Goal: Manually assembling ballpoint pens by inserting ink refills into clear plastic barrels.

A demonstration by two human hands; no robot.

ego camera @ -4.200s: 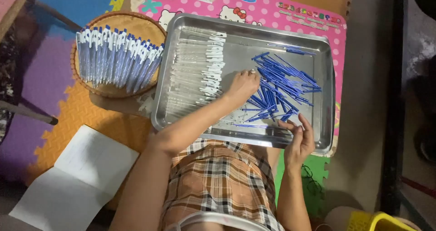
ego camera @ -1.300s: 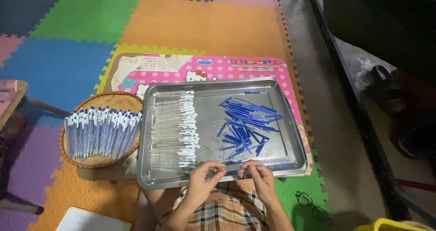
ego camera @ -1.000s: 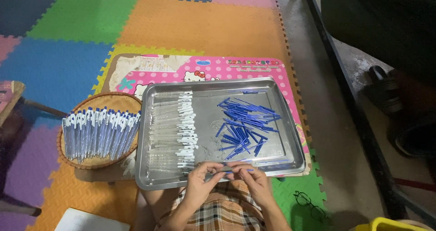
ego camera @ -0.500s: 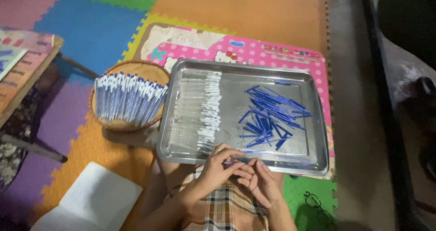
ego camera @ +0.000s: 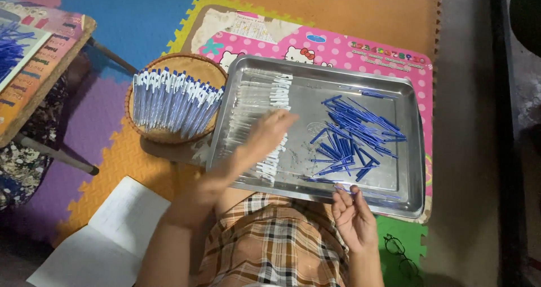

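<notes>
Left hand: the left hand [ego camera: 270, 130], blurred with fingers spread and holding nothing, had left the near edge to reach over the clear pen barrels [ego camera: 260, 98] at the left side of the steel tray [ego camera: 414, 151].
Right hand: the right hand [ego camera: 354, 219] stayed at the tray's near edge, pinching what looked like one blue refill.
Refills: the blue refills [ego camera: 352, 137] lay heaped toward the tray's right side.
Basket: finished pens [ego camera: 172, 98] filled the woven basket [ego camera: 169, 137] beside the tray's left edge.
Reading: apparently one pen was finished and another barrel was being fetched.
</notes>
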